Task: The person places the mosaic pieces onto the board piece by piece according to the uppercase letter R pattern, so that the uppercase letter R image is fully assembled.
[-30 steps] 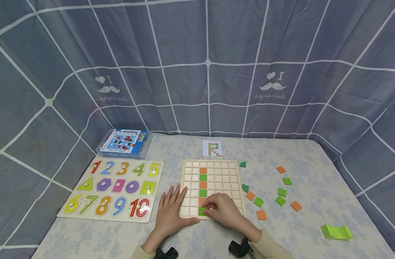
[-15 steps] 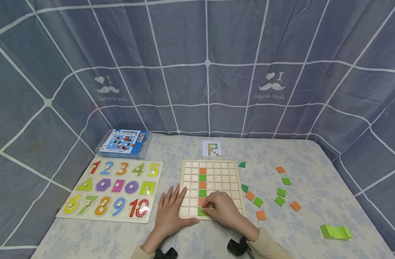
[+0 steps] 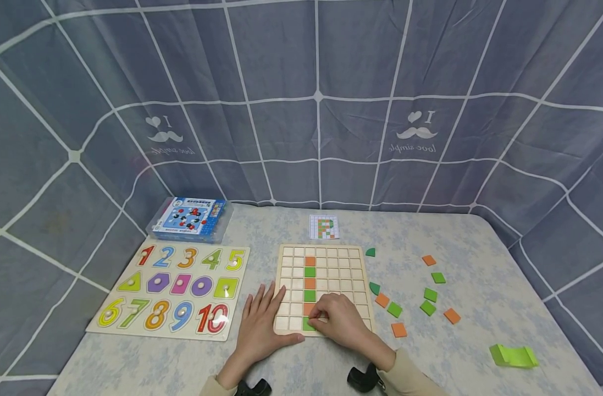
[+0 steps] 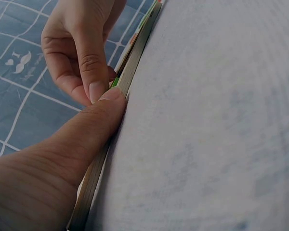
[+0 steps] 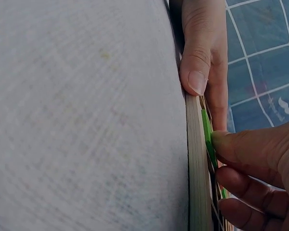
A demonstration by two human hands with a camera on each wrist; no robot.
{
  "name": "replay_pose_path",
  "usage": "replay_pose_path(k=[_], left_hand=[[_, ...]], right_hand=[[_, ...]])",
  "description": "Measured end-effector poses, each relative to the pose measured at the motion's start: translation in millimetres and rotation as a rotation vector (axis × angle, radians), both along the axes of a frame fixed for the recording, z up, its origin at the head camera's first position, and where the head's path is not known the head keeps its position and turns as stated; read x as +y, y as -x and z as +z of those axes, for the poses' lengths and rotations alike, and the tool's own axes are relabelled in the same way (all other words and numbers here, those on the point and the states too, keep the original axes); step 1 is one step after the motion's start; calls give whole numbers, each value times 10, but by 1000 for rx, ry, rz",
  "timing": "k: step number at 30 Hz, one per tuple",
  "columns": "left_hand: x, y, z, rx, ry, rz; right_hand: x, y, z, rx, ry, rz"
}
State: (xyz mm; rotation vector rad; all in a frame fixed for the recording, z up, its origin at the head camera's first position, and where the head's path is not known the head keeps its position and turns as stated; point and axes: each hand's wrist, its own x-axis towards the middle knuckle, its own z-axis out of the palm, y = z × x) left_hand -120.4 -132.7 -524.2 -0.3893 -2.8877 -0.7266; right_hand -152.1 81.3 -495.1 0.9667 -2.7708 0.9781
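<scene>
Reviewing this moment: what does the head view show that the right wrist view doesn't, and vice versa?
Only the head view: the number puzzle, pattern card and loose tiles.
Only the right wrist view: a side-on close-up of the wooden board.
Both: the board itself, the left hand against it, the right hand pinching a green tile, and the curtain.

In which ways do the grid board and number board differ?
The grid board has square cells; the number board has numbers and shapes. The grid board is narrower, the number board wider. The left hand touches the grid board, not the number board. Both are pale.
</scene>
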Motion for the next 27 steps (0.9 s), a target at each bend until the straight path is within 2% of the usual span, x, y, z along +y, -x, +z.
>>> replay_pose_path(k=[12, 19, 23, 27], left_hand=[[7, -8, -5, 11, -6, -2], [16, -8, 0, -3, -3, 2], [15, -7, -2, 9, 7, 6], [8, 1, -18, 52, 17, 5]], right_hand=[[24, -23, -5, -7, -27, -11], [78, -32, -26, 9, 41, -15], [173, -23, -31, 41, 109, -79], [319, 3, -34, 91, 178, -152]])
